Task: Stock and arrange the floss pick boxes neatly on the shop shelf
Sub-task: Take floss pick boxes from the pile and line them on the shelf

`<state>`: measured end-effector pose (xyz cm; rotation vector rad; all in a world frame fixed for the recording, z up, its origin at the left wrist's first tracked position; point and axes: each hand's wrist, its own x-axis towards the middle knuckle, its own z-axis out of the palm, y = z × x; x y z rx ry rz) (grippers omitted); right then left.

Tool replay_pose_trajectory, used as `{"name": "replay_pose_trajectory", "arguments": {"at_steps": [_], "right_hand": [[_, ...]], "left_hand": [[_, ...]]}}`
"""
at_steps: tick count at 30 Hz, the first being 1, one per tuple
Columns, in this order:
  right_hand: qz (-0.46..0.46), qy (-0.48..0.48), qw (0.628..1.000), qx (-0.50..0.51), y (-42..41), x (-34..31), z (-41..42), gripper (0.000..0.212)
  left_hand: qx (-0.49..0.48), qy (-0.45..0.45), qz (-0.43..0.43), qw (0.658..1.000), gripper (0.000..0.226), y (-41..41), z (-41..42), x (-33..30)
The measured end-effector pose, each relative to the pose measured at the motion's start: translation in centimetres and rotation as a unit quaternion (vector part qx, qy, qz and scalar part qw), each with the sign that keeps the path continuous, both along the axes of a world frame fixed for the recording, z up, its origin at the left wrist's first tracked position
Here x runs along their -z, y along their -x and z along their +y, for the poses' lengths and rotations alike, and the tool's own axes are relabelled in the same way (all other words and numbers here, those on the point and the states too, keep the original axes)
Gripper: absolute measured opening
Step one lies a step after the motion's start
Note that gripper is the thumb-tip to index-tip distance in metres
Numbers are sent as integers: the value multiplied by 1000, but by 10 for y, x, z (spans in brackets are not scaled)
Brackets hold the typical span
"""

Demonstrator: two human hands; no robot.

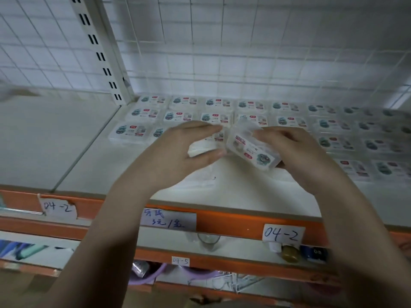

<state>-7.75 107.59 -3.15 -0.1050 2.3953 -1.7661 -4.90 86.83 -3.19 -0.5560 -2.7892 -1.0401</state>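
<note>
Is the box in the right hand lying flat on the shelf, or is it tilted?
Tilted. The right hand holds the box above the shelf, slanted, unlike the flat rows behind.

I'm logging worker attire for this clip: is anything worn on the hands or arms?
Nothing visible. The left hand and right hand are bare, without gloves, rings or watches. Both forearms are uncovered down to the bottom edge, with no sleeves in view.

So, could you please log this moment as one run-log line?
right hand: holds tilted floss pick box | left hand: open, beside it | shelf: boxes in rows
</note>
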Motion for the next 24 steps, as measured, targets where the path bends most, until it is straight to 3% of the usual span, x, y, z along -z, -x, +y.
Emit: {"name": "replay_pose_trajectory", "arguments": {"at_steps": [5, 11, 13, 16, 17, 19, 22, 24], "right_hand": [[-108, 95, 989, -23, -6, 0, -8, 15], [-4, 129, 991, 39, -7, 9, -1, 18], [13, 155, 986, 57, -10, 11, 2, 19], [0, 181, 982, 44, -16, 18, -4, 49], [4, 188, 981, 39, -17, 21, -7, 53], [26, 200, 979, 30, -19, 25, -12, 39], [62, 213, 974, 33, -20, 24, -11, 17], [99, 196, 975, 28, -20, 17, -4, 17]], "left_hand": [[40, -95, -40, 994, 46, 9, 20, -6], [-71, -242, -62, 966, 21, 8, 20, 0], [-125, -360, -97, 919, 18, 6, 24, 3], [-127, -546, -167, 811, 26, 0, 38, 8], [-124, -569, -178, 793, 31, -2, 43, 12], [-122, -542, -193, 809, 37, -8, 53, 20], [-130, -388, -151, 900, 34, -17, 58, 26], [-141, -313, -78, 936, 37, -19, 52, 20]]}}
